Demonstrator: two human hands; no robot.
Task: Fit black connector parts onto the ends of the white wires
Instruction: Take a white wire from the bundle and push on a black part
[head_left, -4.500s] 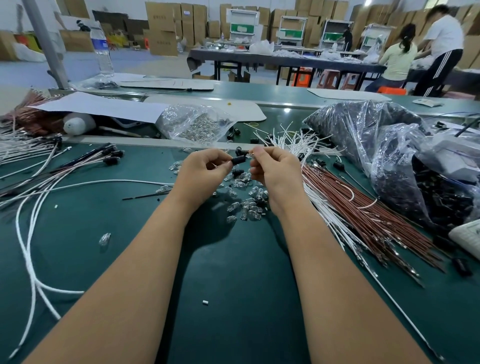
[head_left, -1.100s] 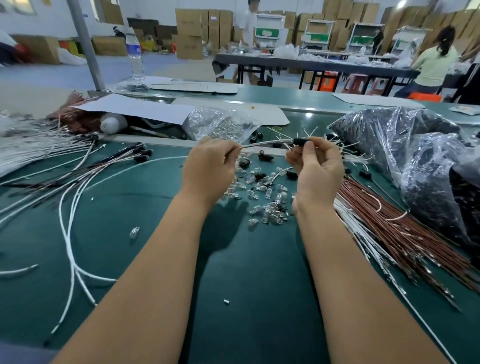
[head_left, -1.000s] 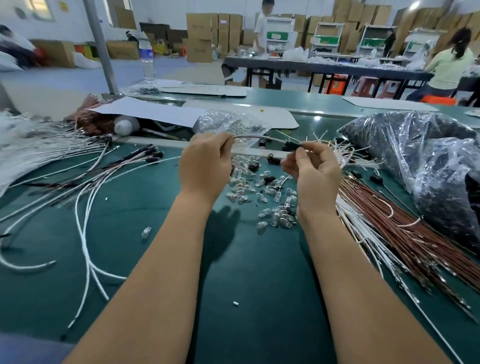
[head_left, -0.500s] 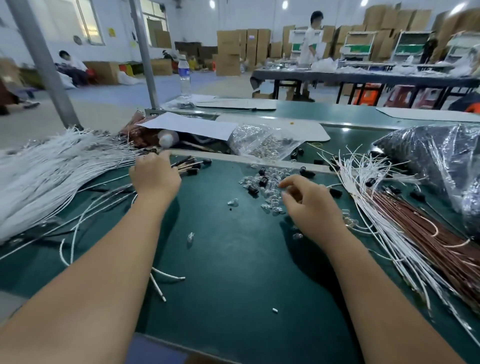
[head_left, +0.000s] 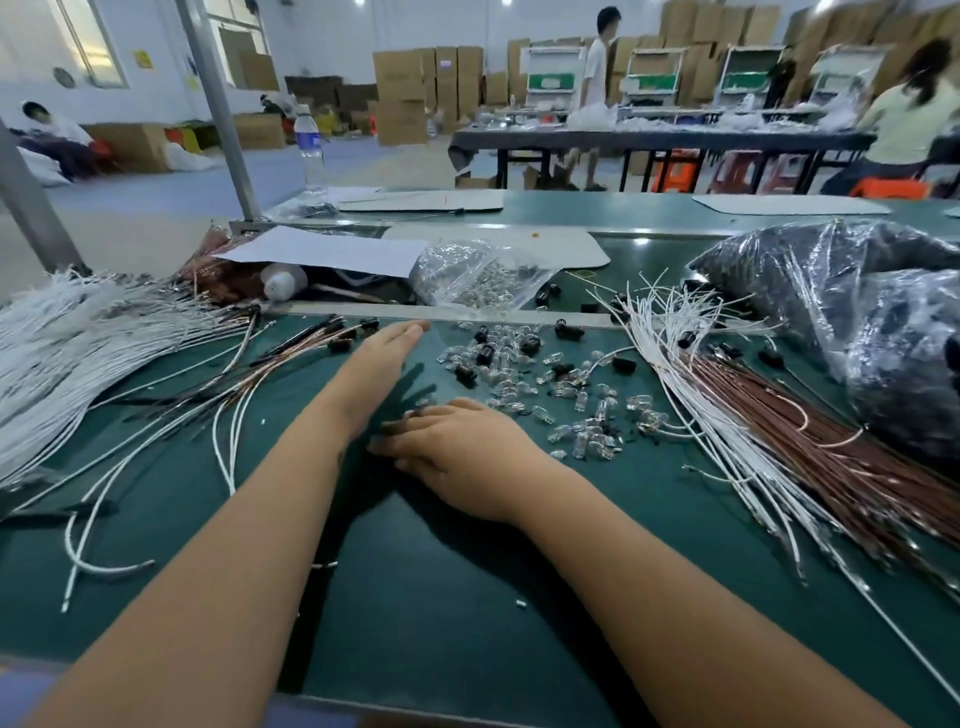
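Both hands flat, fingers released: left hand (head_left: 382, 353), right hand (head_left: 457, 447); risk: right hand sweeping clear bulbs (head_left: 587, 415) among black connectors (head_left: 483, 356)

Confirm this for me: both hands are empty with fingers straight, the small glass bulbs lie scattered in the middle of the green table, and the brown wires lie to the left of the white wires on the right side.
One thing is wrong. In the head view the brown wires lie to the right of the white wires, not the left. The rest holds: left hand and right hand are empty with fingers straight, and the glass bulbs lie mid-table.
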